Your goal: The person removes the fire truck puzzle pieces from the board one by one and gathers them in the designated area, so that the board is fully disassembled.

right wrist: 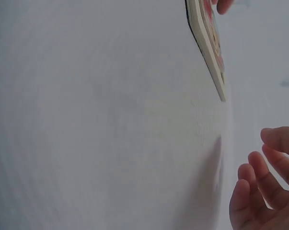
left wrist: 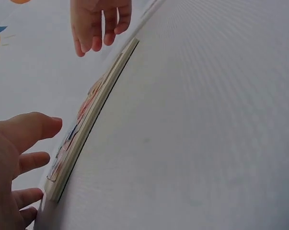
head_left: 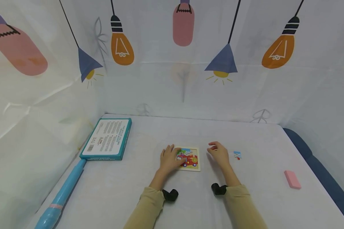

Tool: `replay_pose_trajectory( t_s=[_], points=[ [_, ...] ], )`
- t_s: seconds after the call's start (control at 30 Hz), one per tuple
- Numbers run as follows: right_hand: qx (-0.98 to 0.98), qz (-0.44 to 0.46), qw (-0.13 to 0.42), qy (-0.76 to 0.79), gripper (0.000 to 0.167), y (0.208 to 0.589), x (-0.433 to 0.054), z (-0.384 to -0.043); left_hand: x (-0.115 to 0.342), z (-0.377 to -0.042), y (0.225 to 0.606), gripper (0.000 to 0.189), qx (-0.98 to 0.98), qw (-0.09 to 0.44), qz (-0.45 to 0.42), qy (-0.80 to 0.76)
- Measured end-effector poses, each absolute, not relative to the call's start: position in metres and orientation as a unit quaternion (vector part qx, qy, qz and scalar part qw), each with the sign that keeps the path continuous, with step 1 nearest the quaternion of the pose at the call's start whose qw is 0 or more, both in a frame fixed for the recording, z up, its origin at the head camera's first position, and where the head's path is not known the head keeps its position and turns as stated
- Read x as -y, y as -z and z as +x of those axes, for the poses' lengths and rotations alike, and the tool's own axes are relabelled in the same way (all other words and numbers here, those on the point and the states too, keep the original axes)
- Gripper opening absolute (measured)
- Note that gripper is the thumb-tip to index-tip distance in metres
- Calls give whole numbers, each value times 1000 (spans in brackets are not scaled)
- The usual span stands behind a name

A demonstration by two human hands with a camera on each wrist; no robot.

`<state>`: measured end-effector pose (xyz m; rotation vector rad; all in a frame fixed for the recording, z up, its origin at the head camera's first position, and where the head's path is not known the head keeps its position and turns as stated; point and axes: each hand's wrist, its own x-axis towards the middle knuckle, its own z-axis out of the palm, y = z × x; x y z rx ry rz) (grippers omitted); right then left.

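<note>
A small wooden jigsaw puzzle (head_left: 192, 159) with a red fire engine picture lies flat on the table, its pale frame edge (left wrist: 94, 120) showing side-on in the left wrist view. Over its left part is my left hand (head_left: 169, 159), fingers spread and thumb extended across the picture. Whether the fingertips touch the board I cannot tell. To the right of the puzzle hovers my right hand (head_left: 219, 154), its fingers loosely bent and holding nothing; the right wrist view shows that hand (right wrist: 269, 191) apart from the board. A loose blue-and-white puzzle piece (head_left: 237, 155) lies just right of it.
A pink block (head_left: 292, 179) lies farther right. On the left, a teal-edged box (head_left: 107, 140) with a printed white face rests near the back, and a long light-blue object (head_left: 66, 194) runs toward the front. Patterned cloth (head_left: 160, 79) hangs behind the table.
</note>
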<state>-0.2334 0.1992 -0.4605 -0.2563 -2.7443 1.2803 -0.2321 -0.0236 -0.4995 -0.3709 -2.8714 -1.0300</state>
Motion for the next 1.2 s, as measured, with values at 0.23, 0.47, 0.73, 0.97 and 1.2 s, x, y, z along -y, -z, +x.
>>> replay_pose_trajectory(
  t_s=[0.23,0.47,0.73,0.97,1.2],
  points=[
    [901,-83,41,-423,28,463,-182,-236,27,-234,509,53,925,59,-136,351],
    [896,-80,20,-436,29,462,-163,-235,26,-232,505,50,942,39,-121,311],
    [899,-56,-4,-435,26,465,-149,-236,27,-230,503,49,942,47,-125,309],
    [929,-13,-18,-368,24,465,-139,-237,28,-230,504,48,942,52,-128,305],
    [963,-5,-20,-269,26,466,-135,-238,27,-228,500,51,943,43,-127,304]
  ],
)
